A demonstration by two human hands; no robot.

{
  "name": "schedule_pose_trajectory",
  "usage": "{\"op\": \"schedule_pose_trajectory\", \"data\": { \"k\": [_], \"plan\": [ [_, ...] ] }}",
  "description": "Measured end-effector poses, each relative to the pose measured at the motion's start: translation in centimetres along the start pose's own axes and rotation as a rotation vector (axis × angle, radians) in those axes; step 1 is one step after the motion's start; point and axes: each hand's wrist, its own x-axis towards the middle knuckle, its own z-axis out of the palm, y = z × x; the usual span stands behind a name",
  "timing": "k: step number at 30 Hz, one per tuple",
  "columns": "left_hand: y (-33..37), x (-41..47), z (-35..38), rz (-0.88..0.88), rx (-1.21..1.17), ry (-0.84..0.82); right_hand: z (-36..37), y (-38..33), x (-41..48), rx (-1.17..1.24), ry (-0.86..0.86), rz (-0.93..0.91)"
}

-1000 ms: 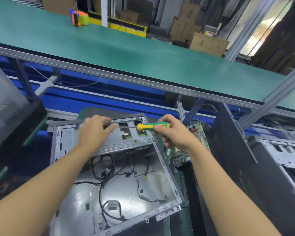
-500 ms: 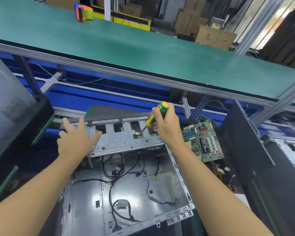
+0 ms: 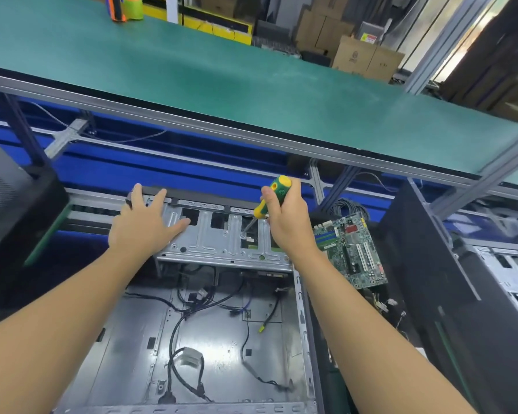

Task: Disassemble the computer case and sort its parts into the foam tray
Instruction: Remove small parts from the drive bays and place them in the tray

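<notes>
An open grey sheet-metal computer case is seen lying on its side in front of the person, its interior turned upward and loose black cables strewn across its floor. Across the far end of the case a silver perforated metal drive-bay bracket is mounted. The left hand is laid flat on the left part of this bracket, fingers straight and spread, nothing grasped, with the fingertips reaching the dark far edge. The right hand is clenched around the handle of a green-and-yellow screwdriver, which is held tilted, its yellow cap uppermost and its metal shaft slanting down and to the left. The tip is set against a screw on the bracket, beside a rectangular opening. Just to the right of the case a green printed circuit board is propped at an angle, and next to it a black case panel stands upright. A long green conveyor belt with an aluminium frame runs above and beyond the case; an orange-and-green tape dispenser rests on its far left. Brown cardboard boxes are stacked behind the belt.
</notes>
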Motion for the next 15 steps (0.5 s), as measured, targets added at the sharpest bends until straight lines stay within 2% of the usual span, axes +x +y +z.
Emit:
{"op": "schedule_pose_trajectory", "data": {
  "k": [5, 9, 12, 15],
  "plan": [
    [0.2, -0.3, 0.1, -0.018, 0.048, 0.024, 0.2, 0.1, 0.0, -0.035, 0.006, -0.014],
    [0.9, -1.3, -0.1, -0.006, 0.143, 0.155, 0.2, 0.1, 0.0, -0.056, 0.001, -0.028],
    [1.7, -1.8, -0.2, 0.095, 0.088, 0.251, 0.2, 0.2, 0.0, -0.073, -0.013, -0.029],
    [3.5, -2.4, -0.2, 0.265, -0.093, 0.23, 0.2, 0.1, 0.2, -0.07, -0.003, -0.03]
  ]
}}
